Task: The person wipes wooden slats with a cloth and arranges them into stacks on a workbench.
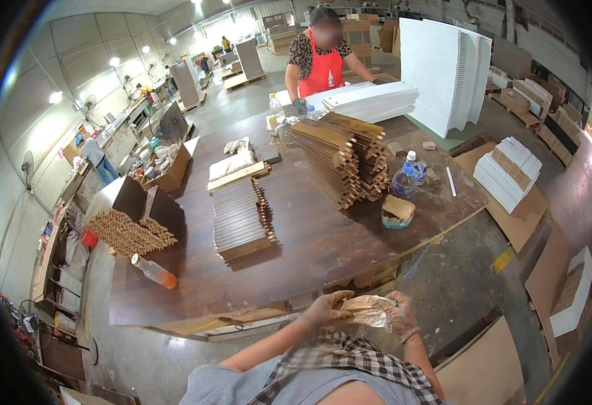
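In front of my body, just off the table's near edge, a pale, stained, crumpled cloth [369, 310] is stretched between my hands. My left hand [326, 310] pinches one end of it. The other end is gripped by my right hand [402, 316], whose fingers are curled over the fabric. Both hands look whitish, as if dusty or thinly gloved. Beyond them, on the dark brown table [296, 270], lies a row of thin dark wooden strips [243, 219]. A taller stack of dark slats with bare wood ends [343, 158] stands farther back.
On the left are a stack of dark boards [130, 223] and a bottle of orange liquid [154, 272]. A cut-open container [397, 212] and a blue bottle [405, 181] stand right. Across the table, a co-worker in a red apron [321, 71] handles white panels [370, 101]. Cardboard [485, 368] lies at lower right.
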Motion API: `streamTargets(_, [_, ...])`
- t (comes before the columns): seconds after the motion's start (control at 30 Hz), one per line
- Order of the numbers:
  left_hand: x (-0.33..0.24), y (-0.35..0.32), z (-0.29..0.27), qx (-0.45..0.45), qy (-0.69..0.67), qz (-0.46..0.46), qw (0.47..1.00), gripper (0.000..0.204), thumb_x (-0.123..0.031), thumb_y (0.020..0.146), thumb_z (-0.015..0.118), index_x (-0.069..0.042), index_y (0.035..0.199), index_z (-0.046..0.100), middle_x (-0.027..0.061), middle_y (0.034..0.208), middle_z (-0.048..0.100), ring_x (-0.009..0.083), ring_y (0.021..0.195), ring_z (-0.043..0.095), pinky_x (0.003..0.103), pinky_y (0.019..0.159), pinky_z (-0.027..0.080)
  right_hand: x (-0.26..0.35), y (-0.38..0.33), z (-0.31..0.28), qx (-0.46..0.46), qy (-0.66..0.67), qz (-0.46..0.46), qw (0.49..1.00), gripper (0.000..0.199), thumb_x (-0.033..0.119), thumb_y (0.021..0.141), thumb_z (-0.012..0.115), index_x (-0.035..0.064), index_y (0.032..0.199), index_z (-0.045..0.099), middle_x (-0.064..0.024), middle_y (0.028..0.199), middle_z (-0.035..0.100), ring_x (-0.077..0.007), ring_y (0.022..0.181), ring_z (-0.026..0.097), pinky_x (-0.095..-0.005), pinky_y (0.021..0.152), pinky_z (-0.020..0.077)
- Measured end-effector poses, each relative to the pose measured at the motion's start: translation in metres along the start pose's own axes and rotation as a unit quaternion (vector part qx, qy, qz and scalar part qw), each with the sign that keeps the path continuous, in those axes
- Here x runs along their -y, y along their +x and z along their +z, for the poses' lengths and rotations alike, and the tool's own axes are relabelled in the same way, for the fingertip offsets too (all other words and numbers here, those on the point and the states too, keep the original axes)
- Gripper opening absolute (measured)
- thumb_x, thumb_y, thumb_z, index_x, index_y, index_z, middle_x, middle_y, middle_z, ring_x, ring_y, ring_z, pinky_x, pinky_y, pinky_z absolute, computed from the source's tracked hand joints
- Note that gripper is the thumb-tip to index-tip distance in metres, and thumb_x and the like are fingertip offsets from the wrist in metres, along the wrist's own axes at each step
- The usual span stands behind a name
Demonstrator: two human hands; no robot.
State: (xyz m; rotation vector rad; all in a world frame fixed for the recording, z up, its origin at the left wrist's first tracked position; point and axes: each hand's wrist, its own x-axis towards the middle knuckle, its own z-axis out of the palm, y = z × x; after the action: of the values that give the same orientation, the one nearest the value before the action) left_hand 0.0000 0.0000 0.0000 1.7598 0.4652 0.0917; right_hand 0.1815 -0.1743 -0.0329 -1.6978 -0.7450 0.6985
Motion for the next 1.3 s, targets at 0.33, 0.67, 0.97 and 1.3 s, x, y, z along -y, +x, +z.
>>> streamTargets(0.33, [-0.022, 0.010, 0.010, 0.019, -0.058, -0.064, 0.996, 0.024, -0.020, 0.088, 0.074, -0.001, 0.098, 0.064, -0.0018, 0.087, 0.063, 0.0068, 0.083, 0.054, 0.024, 0.074, 0.045, -0.073, -0.004, -0.046, 0.024, 0.582, 0.045, 0.811, 0.012, 0.010, 0.088, 0.068, 0.0012, 0.096, 0.069, -0.0107, 0.094, 0.070, -0.0205, 0.080, 0.066, -0.0329, 0.075, 0.0549])
streamTargets(0.67, [0.004, 0.018, 0.003, -0.031, -0.045, -0.051, 0.997, 0.023, -0.026, 0.093, 0.068, -0.007, 0.105, 0.064, -0.0037, 0.082, 0.061, 0.0038, 0.072, 0.051, 0.023, 0.062, 0.043, -0.021, -0.004, -0.041, -0.002, 0.218, 0.040, 0.975, 0.014, 0.011, 0.092, 0.064, -0.0013, 0.094, 0.070, -0.0111, 0.103, 0.069, -0.0169, 0.088, 0.063, -0.0294, 0.076, 0.0526])
streamTargets(0.97, [0.015, 0.009, 0.005, -0.060, -0.009, 0.069, 0.996, 0.034, -0.011, 0.094, 0.064, -0.007, 0.127, 0.058, -0.0018, 0.103, 0.062, 0.0078, 0.085, 0.056, 0.023, 0.075, 0.048, -0.045, 0.001, -0.020, -0.084, 0.370, 0.121, 0.917, 0.023, 0.020, 0.101, 0.049, 0.0052, 0.084, 0.056, -0.0011, 0.083, 0.057, -0.0124, 0.076, 0.058, -0.0294, 0.066, 0.0500])
streamTargets(1.3, [0.006, 0.006, 0.002, -0.091, -0.036, 0.078, 0.992, 0.080, -0.014, 0.086, 0.074, -0.007, 0.151, 0.029, 0.0136, 0.143, 0.042, 0.0249, 0.119, 0.054, 0.033, 0.101, 0.045, -0.022, 0.008, -0.013, 0.020, 0.309, 0.087, 0.947, 0.047, 0.029, 0.095, 0.060, -0.0082, 0.124, 0.054, -0.0138, 0.112, 0.064, -0.0181, 0.101, 0.063, -0.0300, 0.086, 0.0519])
